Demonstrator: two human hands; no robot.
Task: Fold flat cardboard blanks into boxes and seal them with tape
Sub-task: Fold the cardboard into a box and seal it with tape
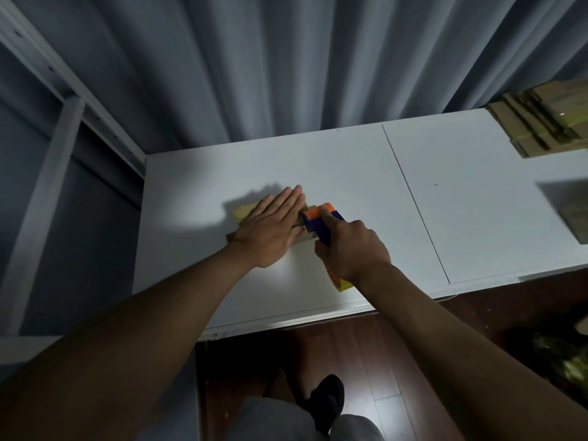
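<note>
A small cardboard box (242, 212) lies on the white table (350, 173), mostly hidden under my left hand (270, 227), which presses flat on its top with straight fingers. Yellowish tape shows on the box's left end. My right hand (351, 249) grips the handle of a blue and orange tape dispenser (318, 222), whose orange head sits against the box's right end, just beside my left fingertips. The yellow tape roll (339, 281) pokes out below my right wrist.
A stack of flat cardboard blanks (541, 122) sits at the table's far right corner. Another cardboard item (576, 218) lies at the right edge. Grey curtains hang behind the table, a metal shelf frame (63, 100) stands at left, and a dark wooden floor lies below.
</note>
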